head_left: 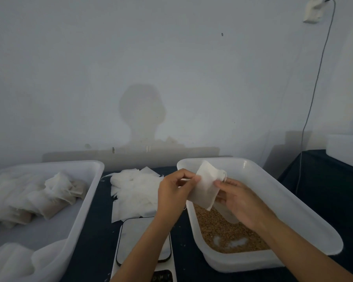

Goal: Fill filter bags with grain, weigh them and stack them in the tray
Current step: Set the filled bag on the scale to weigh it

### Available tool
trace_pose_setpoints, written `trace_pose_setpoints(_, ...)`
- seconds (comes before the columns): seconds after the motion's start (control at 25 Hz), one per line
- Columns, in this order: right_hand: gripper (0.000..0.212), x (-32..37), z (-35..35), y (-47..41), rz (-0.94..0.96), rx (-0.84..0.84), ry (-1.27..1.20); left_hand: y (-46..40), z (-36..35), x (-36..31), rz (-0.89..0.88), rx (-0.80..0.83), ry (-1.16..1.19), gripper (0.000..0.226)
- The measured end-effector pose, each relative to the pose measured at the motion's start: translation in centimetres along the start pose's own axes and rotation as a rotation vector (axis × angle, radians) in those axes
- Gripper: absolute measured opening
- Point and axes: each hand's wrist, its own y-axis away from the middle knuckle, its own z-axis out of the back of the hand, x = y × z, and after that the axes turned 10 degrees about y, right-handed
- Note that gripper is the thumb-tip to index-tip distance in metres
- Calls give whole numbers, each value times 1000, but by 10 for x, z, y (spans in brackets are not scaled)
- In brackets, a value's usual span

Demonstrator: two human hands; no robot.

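An empty white filter bag (207,185) hangs above the near-left corner of the white grain tub (306,216), held between both hands. My left hand (174,191) pinches its left edge and my right hand (235,197) pinches its right side from beneath. Brown grain (226,233) covers the tub's floor. A pile of flat empty bags (135,190) lies on the dark table between the tubs. Filled bags (55,196) are stacked in the white tray (84,208) at the left. The small white scale (130,237) sits under my left forearm.
A dark cloth (96,241) covers the table. A grey cable (314,94) runs down the wall from a socket at the top right. Another white container (346,149) stands on a dark surface at the far right.
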Motion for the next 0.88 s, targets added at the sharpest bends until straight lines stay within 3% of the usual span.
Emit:
trace_pose_setpoints(0.08,35,-1,-16,-3,18,17,25,1,15,-3,46,-43,31,12)
trace_pose_setpoints(0.28,20,1,-66,-6,95,-24,282,17,61,1,25,-124,31,15)
trace_pose_setpoints(0.56,32,-35,-125,-3,324,-110,832,58,116,33,73,-208,-45,14)
trace_pose_setpoints(0.68,27,-61,-143,-4,380,-166,862,68,130,50,136,-254,-60,18)
trace_pose_setpoints(0.88,13,-93,-151,-7,409,-257,690,77,130,66,168,-288,-68,13)
